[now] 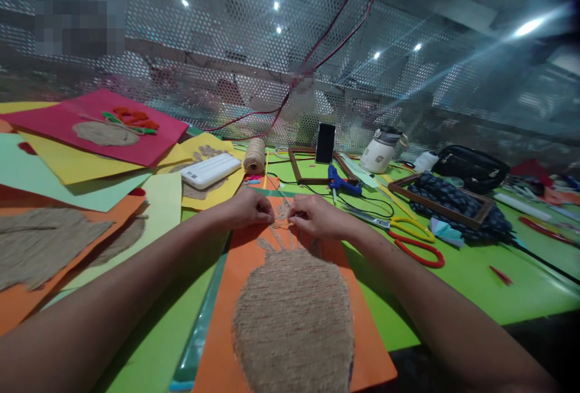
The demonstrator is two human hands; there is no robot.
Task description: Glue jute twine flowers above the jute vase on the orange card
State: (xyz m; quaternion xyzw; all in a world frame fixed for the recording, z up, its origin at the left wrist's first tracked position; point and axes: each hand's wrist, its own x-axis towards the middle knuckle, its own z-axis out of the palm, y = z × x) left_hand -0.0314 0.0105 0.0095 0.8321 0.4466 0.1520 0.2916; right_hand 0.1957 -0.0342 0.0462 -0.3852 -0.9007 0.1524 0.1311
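An orange sheet (371,344) lies in front of me, with a vase shape (294,314) of jute twine stuck on it. Thin twine stems and small leaf shapes rise from the vase's neck. Toward the sheet's far end, my left hand (251,208) has its thumb and fingers pinched together over the stems. Facing it, my right hand (315,216) is pinched too, a small gap away. A thin strand of jute twine (281,224) seems to run between the fingertips, which partly cover it.
Left are stacked coloured sheets (49,169) with twine shapes and a white power bank (211,170). A twine spool (254,156), phone (325,142), blue glue gun (342,182) and wooden frame (296,169) stand or lie beyond. Scissors (414,242), a flask (381,150) and a black bag (471,167) are right.
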